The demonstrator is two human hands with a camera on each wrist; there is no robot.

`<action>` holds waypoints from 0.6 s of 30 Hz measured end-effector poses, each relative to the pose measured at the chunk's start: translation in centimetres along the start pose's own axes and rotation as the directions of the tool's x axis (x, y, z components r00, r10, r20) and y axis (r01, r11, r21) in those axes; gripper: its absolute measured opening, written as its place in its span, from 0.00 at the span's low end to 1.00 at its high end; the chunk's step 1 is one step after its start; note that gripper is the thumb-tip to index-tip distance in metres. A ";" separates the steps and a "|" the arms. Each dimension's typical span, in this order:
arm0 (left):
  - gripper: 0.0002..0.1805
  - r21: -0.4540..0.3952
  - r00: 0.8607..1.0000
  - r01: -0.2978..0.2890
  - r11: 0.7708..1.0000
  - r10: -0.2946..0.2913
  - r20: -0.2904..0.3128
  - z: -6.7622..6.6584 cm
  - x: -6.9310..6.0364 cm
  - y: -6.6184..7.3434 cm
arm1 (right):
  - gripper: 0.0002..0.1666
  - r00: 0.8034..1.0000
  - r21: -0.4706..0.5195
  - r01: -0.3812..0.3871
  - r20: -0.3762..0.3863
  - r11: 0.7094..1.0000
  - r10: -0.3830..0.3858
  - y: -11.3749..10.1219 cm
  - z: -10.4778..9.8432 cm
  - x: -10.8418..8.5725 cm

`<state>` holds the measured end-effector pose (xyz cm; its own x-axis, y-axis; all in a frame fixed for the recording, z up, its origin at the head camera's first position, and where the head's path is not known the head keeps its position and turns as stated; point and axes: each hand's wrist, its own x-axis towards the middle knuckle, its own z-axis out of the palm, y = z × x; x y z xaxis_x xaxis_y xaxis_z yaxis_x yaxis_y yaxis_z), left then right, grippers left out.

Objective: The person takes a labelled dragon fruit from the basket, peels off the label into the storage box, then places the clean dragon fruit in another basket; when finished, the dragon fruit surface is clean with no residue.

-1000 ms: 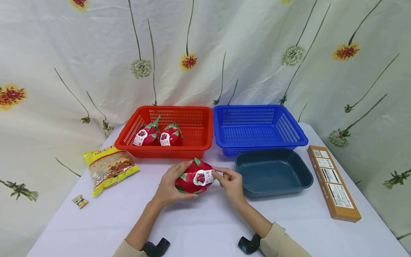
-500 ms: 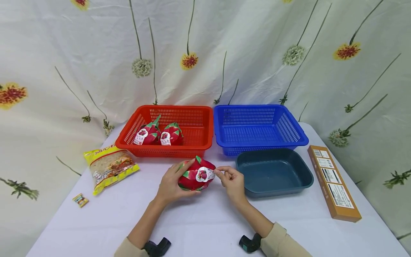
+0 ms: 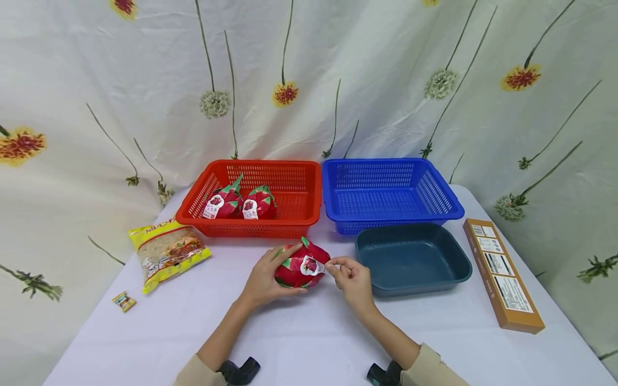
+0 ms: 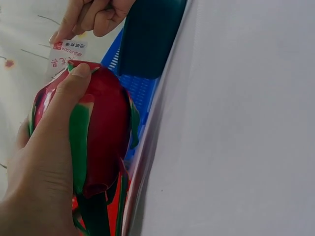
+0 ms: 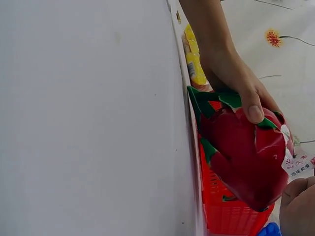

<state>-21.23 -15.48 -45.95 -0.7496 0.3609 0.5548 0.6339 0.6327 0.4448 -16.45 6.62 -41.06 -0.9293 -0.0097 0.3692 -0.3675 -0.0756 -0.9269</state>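
Dragon fruit [image 3: 295, 272] in left hand [image 3: 265, 279], sticker end [image 4: 68, 53] in right hand [image 3: 355, 281]

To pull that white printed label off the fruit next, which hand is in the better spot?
Probably the right hand: it pinches the lifted end of the white printed label. The left hand is occupied gripping the rounded red-and-green dragon fruit.

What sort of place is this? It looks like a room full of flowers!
Probably an indoor tabletop set up for a demonstration. The white-covered table stands before a hanging cloth with printed flowers, and the red basket and blue basket sit neatly side by side.
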 end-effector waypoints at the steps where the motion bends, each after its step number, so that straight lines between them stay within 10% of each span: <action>1: 0.50 -0.002 1.000 0.001 1.000 -0.001 0.006 0.1 0.0 0.0 | 0.05 1.000 -0.007 0.001 0.003 1.000 -0.001 -0.1 0.0 -0.1; 10: 0.48 0.045 1.000 0.019 0.999 -0.020 0.009 0.5 0.3 -0.8 | 0.03 0.988 0.053 0.155 0.007 0.986 -0.156 -0.7 -2.2 -0.8; 14: 0.49 0.052 0.999 0.048 0.997 -0.048 -0.006 0.3 0.3 -1.1 | 0.04 0.973 0.083 0.225 -0.069 0.971 -0.220 -2.2 -5.6 0.3; 18: 0.50 0.051 0.999 0.054 0.997 -0.054 -0.003 0.0 0.1 -1.2 | 0.09 0.981 -0.062 0.134 -0.130 0.989 -0.141 -2.9 -10.2 1.6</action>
<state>-22.08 -16.22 -46.45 -0.7822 0.3240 0.5321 0.5818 0.6854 0.4378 -17.24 17.01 -38.44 -0.8649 0.1304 0.4847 -0.4905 -0.0145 -0.8713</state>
